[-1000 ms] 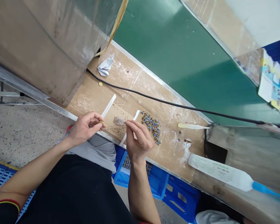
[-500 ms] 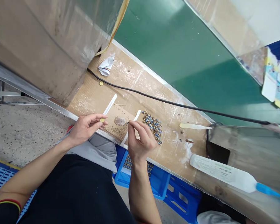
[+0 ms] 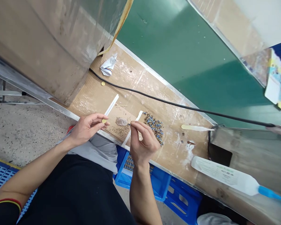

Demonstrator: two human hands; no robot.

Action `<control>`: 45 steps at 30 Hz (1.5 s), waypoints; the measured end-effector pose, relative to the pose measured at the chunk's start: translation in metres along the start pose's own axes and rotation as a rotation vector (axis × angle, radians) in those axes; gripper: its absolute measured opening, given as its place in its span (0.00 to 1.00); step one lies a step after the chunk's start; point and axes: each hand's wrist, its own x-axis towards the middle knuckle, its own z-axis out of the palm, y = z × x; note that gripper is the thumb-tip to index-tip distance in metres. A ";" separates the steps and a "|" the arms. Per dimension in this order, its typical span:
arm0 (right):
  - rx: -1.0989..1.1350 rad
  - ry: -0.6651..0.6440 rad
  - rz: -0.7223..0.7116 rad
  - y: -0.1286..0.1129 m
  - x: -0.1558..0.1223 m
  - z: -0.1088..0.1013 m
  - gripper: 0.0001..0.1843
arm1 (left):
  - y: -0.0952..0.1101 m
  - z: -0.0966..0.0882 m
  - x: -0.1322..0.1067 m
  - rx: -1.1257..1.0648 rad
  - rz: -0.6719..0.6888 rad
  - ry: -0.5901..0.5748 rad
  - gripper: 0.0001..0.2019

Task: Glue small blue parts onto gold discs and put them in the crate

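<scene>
My left hand [image 3: 90, 129] is at the table's near edge, thumb and fingers closed around a small round yellow disc [image 3: 104, 121]. My right hand [image 3: 144, 139] pinches a tiny dark part [image 3: 129, 124] between thumb and forefinger; its exact kind is too small to make out. Between the hands sits a small clear plastic piece [image 3: 121, 122], beside a scatter of tiny dark bits [image 3: 118, 130] on cardboard. A heap of blue-and-brass small parts [image 3: 154, 125] lies just beyond my right hand. A thin stick [image 3: 121, 105] rests farther back.
A black cable [image 3: 154, 98] crosses the cardboard-covered table. Another yellow disc [image 3: 103, 83] and crumpled paper [image 3: 108, 65] lie at the back left. On the right are a pale tapered tube [image 3: 196, 128] and a white bottle [image 3: 224, 175]. A blue crate [image 3: 160, 187] stands below the edge.
The whole view has shifted slightly. Both hands keep nearly the same pose and grip, the right one a touch farther right.
</scene>
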 end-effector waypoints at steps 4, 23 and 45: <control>0.020 -0.032 0.016 0.001 0.001 0.002 0.09 | 0.003 0.000 -0.001 0.020 -0.007 -0.003 0.15; -0.045 0.089 -0.033 0.003 -0.003 0.005 0.09 | -0.001 0.017 -0.014 0.049 0.007 0.119 0.15; 0.334 0.003 0.064 -0.058 -0.020 0.002 0.19 | 0.019 0.042 -0.036 0.408 0.335 0.144 0.09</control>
